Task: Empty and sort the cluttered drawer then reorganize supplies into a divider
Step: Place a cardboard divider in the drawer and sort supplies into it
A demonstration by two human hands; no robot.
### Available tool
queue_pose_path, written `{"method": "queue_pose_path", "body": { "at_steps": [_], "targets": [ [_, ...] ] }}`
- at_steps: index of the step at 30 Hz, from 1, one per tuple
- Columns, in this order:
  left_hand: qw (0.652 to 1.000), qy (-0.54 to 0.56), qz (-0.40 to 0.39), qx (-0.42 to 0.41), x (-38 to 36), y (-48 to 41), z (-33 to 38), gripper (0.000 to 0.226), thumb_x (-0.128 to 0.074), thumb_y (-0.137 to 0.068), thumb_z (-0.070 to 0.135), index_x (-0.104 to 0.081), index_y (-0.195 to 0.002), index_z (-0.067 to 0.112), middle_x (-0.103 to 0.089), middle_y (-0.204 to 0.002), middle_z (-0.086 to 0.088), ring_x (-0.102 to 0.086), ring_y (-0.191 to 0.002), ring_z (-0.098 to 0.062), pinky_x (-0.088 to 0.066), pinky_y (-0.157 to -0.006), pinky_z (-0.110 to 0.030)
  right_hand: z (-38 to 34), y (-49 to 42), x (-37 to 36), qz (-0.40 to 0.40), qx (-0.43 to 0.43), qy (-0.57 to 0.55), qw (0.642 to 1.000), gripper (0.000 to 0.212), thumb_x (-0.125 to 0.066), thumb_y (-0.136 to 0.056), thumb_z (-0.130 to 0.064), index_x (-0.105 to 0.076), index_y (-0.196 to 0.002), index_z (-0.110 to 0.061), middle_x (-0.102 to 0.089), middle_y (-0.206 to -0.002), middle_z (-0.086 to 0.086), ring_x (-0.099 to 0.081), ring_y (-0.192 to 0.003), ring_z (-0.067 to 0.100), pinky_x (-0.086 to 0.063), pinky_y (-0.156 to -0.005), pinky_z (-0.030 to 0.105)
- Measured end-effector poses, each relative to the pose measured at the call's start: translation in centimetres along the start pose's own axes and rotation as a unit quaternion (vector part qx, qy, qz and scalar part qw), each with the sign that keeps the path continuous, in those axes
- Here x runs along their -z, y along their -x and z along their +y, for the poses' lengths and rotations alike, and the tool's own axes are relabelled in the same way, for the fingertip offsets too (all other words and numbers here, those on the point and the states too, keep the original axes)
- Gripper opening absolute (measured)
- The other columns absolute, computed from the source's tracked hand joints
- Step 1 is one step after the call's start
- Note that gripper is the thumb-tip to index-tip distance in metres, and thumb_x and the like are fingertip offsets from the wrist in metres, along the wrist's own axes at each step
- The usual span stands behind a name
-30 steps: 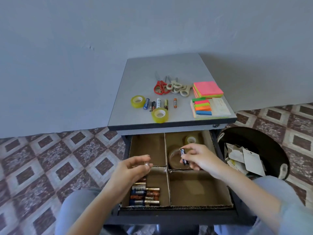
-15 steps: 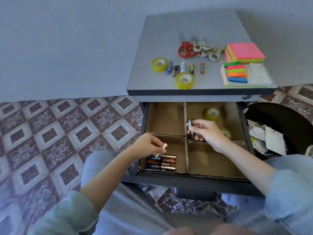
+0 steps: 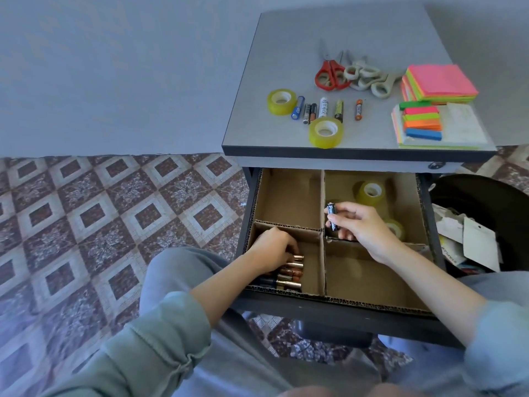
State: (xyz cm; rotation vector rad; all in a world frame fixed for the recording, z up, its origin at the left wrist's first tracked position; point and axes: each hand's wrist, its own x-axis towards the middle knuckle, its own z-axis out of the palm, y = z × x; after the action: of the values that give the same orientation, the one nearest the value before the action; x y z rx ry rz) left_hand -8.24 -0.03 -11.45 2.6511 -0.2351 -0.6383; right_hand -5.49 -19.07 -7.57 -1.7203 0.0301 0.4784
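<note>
A black battery (image 3: 332, 214) is pinched upright by the right hand (image 3: 361, 224) over the cardboard divider (image 3: 324, 255) in the open drawer (image 3: 329, 310), at the edge of the far-right compartment, where two tape rolls (image 3: 370, 191) are kept. Stacked batteries (image 3: 289, 275) are held in the near-left compartment, and the left hand (image 3: 272, 249) is laid on them, its grip hidden. Paper scraps (image 3: 478, 239) are held in the black bin (image 3: 472, 186) beside the drawer.

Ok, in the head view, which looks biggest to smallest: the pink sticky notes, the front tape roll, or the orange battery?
Largest: pink sticky notes.
Next: front tape roll, though it lies nearer the camera.
Smallest: orange battery.
</note>
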Motion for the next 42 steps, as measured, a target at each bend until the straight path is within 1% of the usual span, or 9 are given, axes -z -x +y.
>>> {"method": "queue_pose_path", "body": {
  "at_steps": [19,21,24,26,28,31,35,38,42],
  "targets": [
    [0.992,-0.120,-0.009,-0.047,0.5,0.2,-0.2,0.029,-0.051,-0.091,0.008,-0.069,-0.111,0.019,-0.066,-0.114,-0.004,-0.060,-0.102,-0.022,-0.050,-0.088,-0.034,0.6,-0.3,0.2,0.021,-0.010,-0.015,1.000,0.012,-0.060,-0.088,-0.002,-0.065,-0.096,-0.009,-0.064,-0.073,0.003,-0.050,-0.049,0.009,-0.039,-0.046,0.015],
    [0.993,-0.074,0.036,-0.081,1.4,1.2,-0.3,0.025,-0.054,-0.090,0.011,-0.071,-0.107,0.018,-0.068,-0.109,-0.001,-0.062,-0.100,-0.018,-0.050,-0.089,-0.034,0.8,-0.3,0.1,0.056,-0.004,-0.015,0.998,0.013,-0.062,-0.086,0.000,-0.066,-0.098,-0.004,-0.063,-0.076,0.007,-0.050,-0.049,0.008,-0.040,-0.046,0.014],
    [0.957,0.018,0.234,-0.171,2.6,3.1,-1.5,0.014,-0.063,-0.084,0.013,-0.073,-0.094,0.012,-0.071,-0.093,0.000,-0.064,-0.087,-0.013,-0.055,-0.079,-0.031,0.4,0.4,-0.1,0.079,0.030,0.023,0.996,0.012,-0.065,-0.085,-0.002,-0.068,-0.096,-0.005,-0.063,-0.074,0.005,-0.051,-0.049,0.006,-0.041,-0.046,0.013],
    [0.935,0.044,0.320,-0.146,2.8,3.5,-3.2,0.019,-0.064,-0.085,0.015,-0.070,-0.103,0.011,-0.067,-0.106,0.000,-0.059,-0.099,-0.014,-0.049,-0.088,-0.030,-0.5,1.4,-0.6,0.048,0.079,0.087,0.992,0.009,-0.067,-0.084,-0.004,-0.069,-0.090,-0.010,-0.064,-0.071,0.000,-0.052,-0.048,0.002,-0.042,-0.048,0.012],
    [0.951,0.081,0.293,-0.062,2.7,3.4,-4.6,0.035,-0.056,-0.093,0.026,-0.058,-0.125,0.013,-0.051,-0.132,0.003,-0.044,-0.121,-0.011,-0.034,-0.103,-0.028,-1.9,2.2,-1.9,-0.005,0.114,0.171,0.979,0.009,-0.069,-0.083,-0.009,-0.069,-0.087,-0.017,-0.063,-0.069,-0.007,-0.053,-0.050,-0.001,-0.042,-0.053,0.011],
    [0.957,0.087,0.275,-0.040,1.5,3.1,-4.7,0.058,-0.032,-0.093,0.050,-0.049,-0.135,0.013,-0.037,-0.144,0.006,-0.028,-0.129,-0.006,-0.024,-0.105,-0.022,-2.5,2.7,-5.3,-0.092,0.117,0.317,0.937,0.009,-0.067,-0.086,-0.015,-0.071,-0.094,-0.013,-0.064,-0.072,-0.008,-0.056,-0.060,-0.001,-0.043,-0.061,0.011],
    [0.955,0.068,0.287,-0.039,1.0,3.0,-4.6,0.068,-0.017,-0.089,0.056,-0.036,-0.142,0.018,-0.034,-0.146,0.007,-0.026,-0.130,-0.007,-0.022,-0.101,-0.016,-1.6,1.9,-8.8,-0.077,0.094,0.541,0.832,0.017,-0.052,-0.091,-0.006,-0.065,-0.101,-0.007,-0.067,-0.097,0.011,-0.063,-0.092,0.028,-0.050,-0.076,0.034],
    [0.954,0.066,0.289,-0.039,1.0,3.0,-4.8,0.068,-0.016,-0.090,0.056,-0.036,-0.143,0.018,-0.034,-0.147,0.007,-0.026,-0.131,-0.007,-0.022,-0.102,-0.016,-1.0,1.1,-9.4,-0.079,0.061,0.607,0.788,0.023,-0.045,-0.090,0.005,-0.063,-0.102,-0.003,-0.065,-0.103,0.014,-0.062,-0.096,0.030,-0.046,-0.072,0.033],
    [0.953,0.076,0.289,-0.044,0.8,3.0,-4.7,0.068,-0.017,-0.090,0.056,-0.038,-0.141,0.016,-0.034,-0.147,0.007,-0.028,-0.133,-0.009,-0.023,-0.103,-0.016,-0.4,0.5,-9.7,-0.078,0.052,0.622,0.778,0.028,-0.042,-0.088,0.011,-0.064,-0.101,-0.002,-0.065,-0.101,0.014,-0.063,-0.095,0.029,-0.046,-0.071,0.032]
  ]
}}
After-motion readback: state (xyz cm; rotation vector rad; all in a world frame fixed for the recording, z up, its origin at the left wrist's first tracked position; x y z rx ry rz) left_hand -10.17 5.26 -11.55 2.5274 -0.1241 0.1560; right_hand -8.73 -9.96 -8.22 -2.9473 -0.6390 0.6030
